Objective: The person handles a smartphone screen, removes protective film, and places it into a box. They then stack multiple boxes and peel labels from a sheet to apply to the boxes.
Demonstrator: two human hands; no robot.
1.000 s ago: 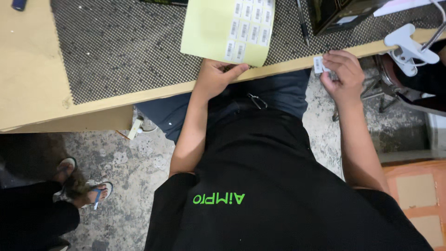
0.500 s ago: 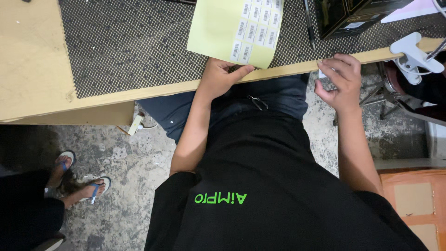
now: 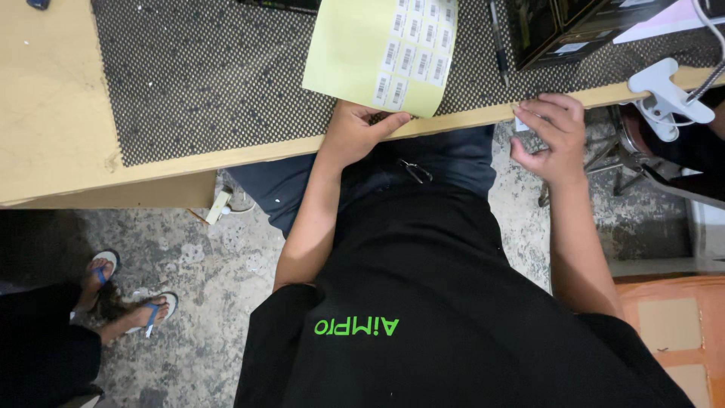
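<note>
Head view: looking straight down over the person's black shirt with green lettering (image 3: 453, 302) toward a desk edge.
Left hand: the left hand (image 3: 355, 136) is pinching the near edge of a pale yellow paper sheet of small white stickers (image 3: 381, 49), thumb on top, fingers underneath.
Sheet: it is lying on the dark dotted mesh mat (image 3: 204, 75), its near corner reaching the desk edge.
Right hand: the right hand (image 3: 551, 140) is resting curled at the desk edge, fingertips pinching a small white sticker (image 3: 521, 123) against the wood.
Desk: the light wooden desk (image 3: 45, 113) is carrying the mat.
Far side: a black pen (image 3: 496, 38) is lying on the mat beside a black cardboard box (image 3: 559, 30).
Right edge: a white plastic clamp (image 3: 668, 98) is gripping the desk.
Floor: another person's feet in blue-strapped sandals (image 3: 128, 295) are standing on grey concrete.
</note>
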